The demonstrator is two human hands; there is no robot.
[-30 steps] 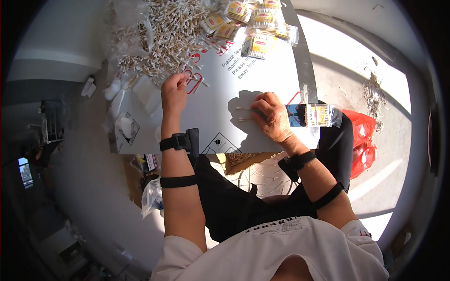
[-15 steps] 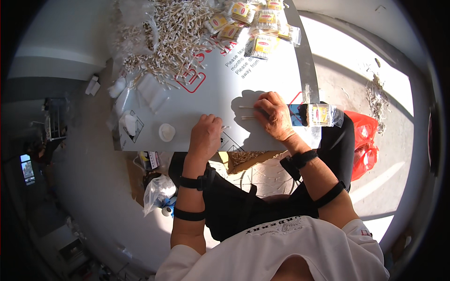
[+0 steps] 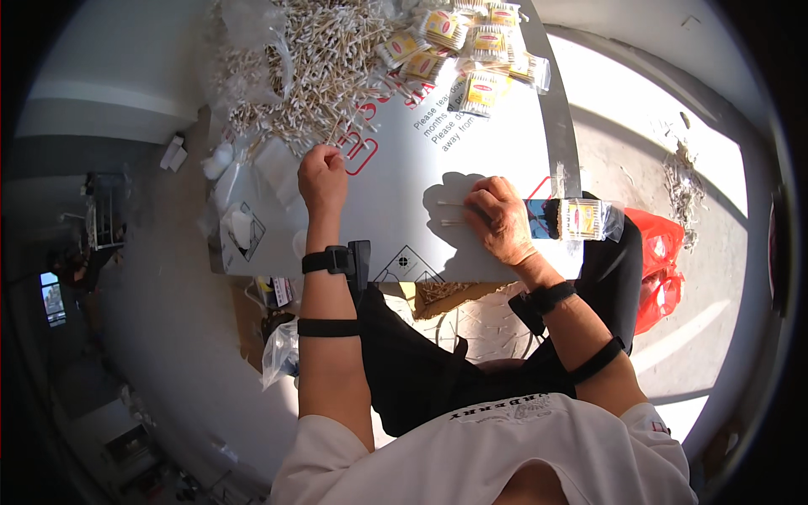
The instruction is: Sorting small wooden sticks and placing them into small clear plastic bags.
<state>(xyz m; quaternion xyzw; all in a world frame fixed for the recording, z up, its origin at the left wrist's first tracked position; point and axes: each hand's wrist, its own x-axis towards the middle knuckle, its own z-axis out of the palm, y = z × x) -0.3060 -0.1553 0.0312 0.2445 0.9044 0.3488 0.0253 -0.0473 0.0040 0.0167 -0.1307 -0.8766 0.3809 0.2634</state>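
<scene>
Fingers of the right hand (image 3: pixel 503 223) were closed on cotton swabs (image 3: pixel 450 204), held over the table (image 3: pixel 387 212) | left hand (image 3: pixel 322 178) was placed by the swab pile (image 3: pixel 328 67), fingers curled; whether anything was gripped could not be told

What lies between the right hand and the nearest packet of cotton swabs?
The head view shows a flat blue and black object between the right hand and that packet.

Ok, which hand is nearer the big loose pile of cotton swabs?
Left. The left hand is at the near edge of the cotton swab pile; the right hand is farther away, nearer the person and to the pile's right.
</scene>
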